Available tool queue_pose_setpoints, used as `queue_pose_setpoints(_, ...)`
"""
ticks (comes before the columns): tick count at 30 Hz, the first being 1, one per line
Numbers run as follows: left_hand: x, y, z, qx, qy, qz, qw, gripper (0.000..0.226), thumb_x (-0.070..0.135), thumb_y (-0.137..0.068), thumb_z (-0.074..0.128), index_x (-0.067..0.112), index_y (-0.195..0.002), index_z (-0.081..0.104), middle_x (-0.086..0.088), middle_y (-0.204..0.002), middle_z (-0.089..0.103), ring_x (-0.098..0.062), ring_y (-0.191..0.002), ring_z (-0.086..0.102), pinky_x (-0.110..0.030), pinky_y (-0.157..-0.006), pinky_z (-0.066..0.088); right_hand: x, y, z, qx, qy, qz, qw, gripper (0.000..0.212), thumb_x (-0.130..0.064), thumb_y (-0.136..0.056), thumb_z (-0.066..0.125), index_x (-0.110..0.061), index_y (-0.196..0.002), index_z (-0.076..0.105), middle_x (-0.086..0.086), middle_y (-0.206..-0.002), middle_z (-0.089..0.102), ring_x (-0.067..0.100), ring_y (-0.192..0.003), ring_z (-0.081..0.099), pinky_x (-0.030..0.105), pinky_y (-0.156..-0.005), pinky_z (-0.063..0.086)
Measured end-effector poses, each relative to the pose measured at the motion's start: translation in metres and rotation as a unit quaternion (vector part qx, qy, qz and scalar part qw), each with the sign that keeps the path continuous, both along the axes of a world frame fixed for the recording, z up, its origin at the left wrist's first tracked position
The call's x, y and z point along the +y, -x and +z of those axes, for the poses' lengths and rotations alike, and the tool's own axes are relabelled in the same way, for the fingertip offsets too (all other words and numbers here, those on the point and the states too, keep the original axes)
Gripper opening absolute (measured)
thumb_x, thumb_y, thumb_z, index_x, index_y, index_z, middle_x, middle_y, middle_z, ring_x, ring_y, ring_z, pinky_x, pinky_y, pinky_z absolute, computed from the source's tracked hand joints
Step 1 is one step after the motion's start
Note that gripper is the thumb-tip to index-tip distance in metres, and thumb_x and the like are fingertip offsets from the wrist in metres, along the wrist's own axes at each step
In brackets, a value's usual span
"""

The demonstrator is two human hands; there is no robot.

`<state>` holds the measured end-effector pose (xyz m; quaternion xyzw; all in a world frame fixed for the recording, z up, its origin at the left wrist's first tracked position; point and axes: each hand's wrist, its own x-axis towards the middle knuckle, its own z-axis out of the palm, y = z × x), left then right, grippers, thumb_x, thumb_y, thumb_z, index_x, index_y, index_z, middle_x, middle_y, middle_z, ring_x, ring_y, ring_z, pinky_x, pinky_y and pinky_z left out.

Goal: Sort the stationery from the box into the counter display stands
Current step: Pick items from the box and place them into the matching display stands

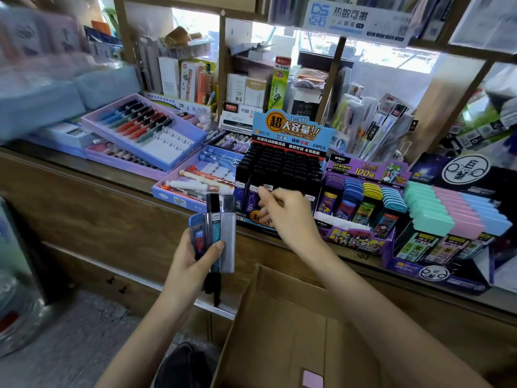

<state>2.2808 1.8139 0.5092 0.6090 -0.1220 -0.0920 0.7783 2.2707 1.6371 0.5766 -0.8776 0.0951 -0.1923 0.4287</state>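
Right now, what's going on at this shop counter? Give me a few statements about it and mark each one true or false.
1. The left hand holds several slim cases. True.
2. The cardboard box stands open below the counter. True.
3. The right hand is reaching into the cardboard box. False: its fingers reach the front row of the black display stand.
4. The pastel cases stand left of the black display stand. False: they are on its right.
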Motion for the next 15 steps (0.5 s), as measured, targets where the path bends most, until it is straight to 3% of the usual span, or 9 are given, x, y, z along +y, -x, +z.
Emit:
queue_pose_setpoints(2,-0.006,0.002,0.002,-0.005,0.007,-0.014,1.0,0.031,0.006,-0.087,0.059,0.022,-0.113,0.054,-0.002,-0.105,0.066,-0.009,-0.093,0.066,-0.016,-0.069,0.053,0.01,0.016,-0.006,0.058,-0.144,0.074,0.985,0.031,-0.049,-0.092,0.049,-0.023,-0.086,0.065,-0.002,-0.084,0.068,0.008,-0.078,0.067,0.029,-0.073,0.056)
queue_pose_setpoints(4,-0.014,0.006,0.004,-0.014,0.007,-0.031,0.999,0.032,0.004,-0.087,0.059,0.02,-0.114,0.053,0.001,-0.1,0.067,-0.006,-0.089,0.066,-0.014,-0.068,0.052,0.015,0.022,-0.018,0.088,-0.174,0.102,0.976,0.026,-0.051,-0.09,0.05,-0.029,-0.093,0.063,-0.009,-0.096,0.066,0.002,-0.092,0.062,0.027,-0.083,0.051)
queue_pose_setpoints(7,-0.026,0.012,0.003,-0.032,-0.004,-0.053,0.998,0.031,0.006,-0.088,0.059,0.021,-0.114,0.054,0.004,-0.095,0.068,-0.006,-0.089,0.066,-0.015,-0.07,0.051,0.019,0.027,-0.025,0.091,-0.237,0.112,0.961,0.033,-0.04,-0.096,0.048,-0.014,-0.111,0.062,-0.002,-0.109,0.065,0.008,-0.104,0.059,0.028,-0.094,0.045)
queue_pose_setpoints(9,-0.031,0.014,0.002,-0.035,-0.012,-0.059,0.998,0.031,0.011,-0.087,0.06,0.023,-0.115,0.054,0.004,-0.097,0.068,-0.008,-0.093,0.066,-0.018,-0.073,0.052,0.019,0.03,-0.027,0.067,-0.263,0.105,0.957,0.029,-0.033,-0.098,0.046,-0.011,-0.104,0.065,0.001,-0.101,0.067,0.014,-0.1,0.062,0.029,-0.091,0.045)
queue_pose_setpoints(11,-0.034,0.015,0.003,-0.034,-0.005,-0.065,0.997,0.032,0.014,-0.086,0.06,0.024,-0.116,0.053,0.006,-0.099,0.069,-0.009,-0.096,0.066,-0.018,-0.073,0.053,0.015,0.032,-0.027,0.021,-0.293,0.087,0.952,0.022,-0.028,-0.098,0.046,-0.018,-0.099,0.065,-0.007,-0.09,0.068,0.008,-0.091,0.065,0.025,-0.085,0.05)
queue_pose_setpoints(15,-0.033,0.014,0.005,-0.04,-0.018,-0.043,0.998,0.037,0.024,-0.078,0.063,0.026,-0.113,0.052,-0.003,-0.105,0.067,-0.012,-0.099,0.065,-0.016,-0.075,0.052,0.0,0.034,-0.015,-0.054,-0.373,0.065,0.924,0.022,-0.022,-0.101,0.039,-0.014,-0.109,0.058,0.001,-0.077,0.065,0.012,-0.066,0.063,0.022,-0.066,0.052)
